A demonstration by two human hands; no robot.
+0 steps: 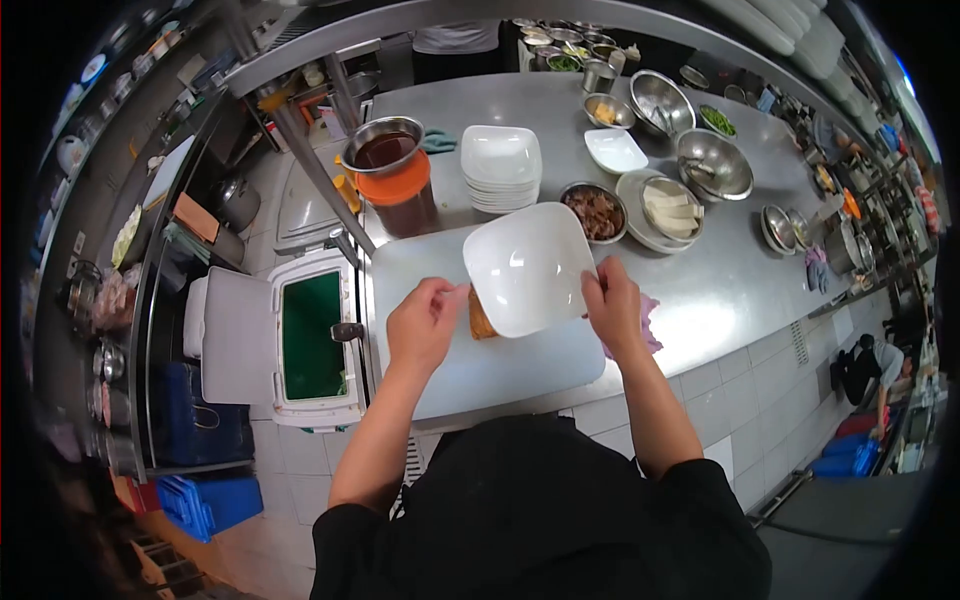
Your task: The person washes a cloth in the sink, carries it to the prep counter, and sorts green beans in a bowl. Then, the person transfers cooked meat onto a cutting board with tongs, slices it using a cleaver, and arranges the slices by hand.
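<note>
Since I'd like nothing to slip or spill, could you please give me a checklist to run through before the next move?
1. White square bowl gripped by the right hand: ok, at its edge.
2. Left hand gripping it too: cannot tell; its fingertips are at the opposite edge.
3. Bowl's inside empty: ok.
4. Cutting board clear: not ok; a browned food piece shows there, partly hidden by the bowl.
5. Stacked white dishes upright: ok, beyond the board.

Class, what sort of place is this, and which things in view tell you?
Probably a restaurant kitchen: a long steel counter, a stack of matching white dishes and cut-up brown food suggest it.
</note>
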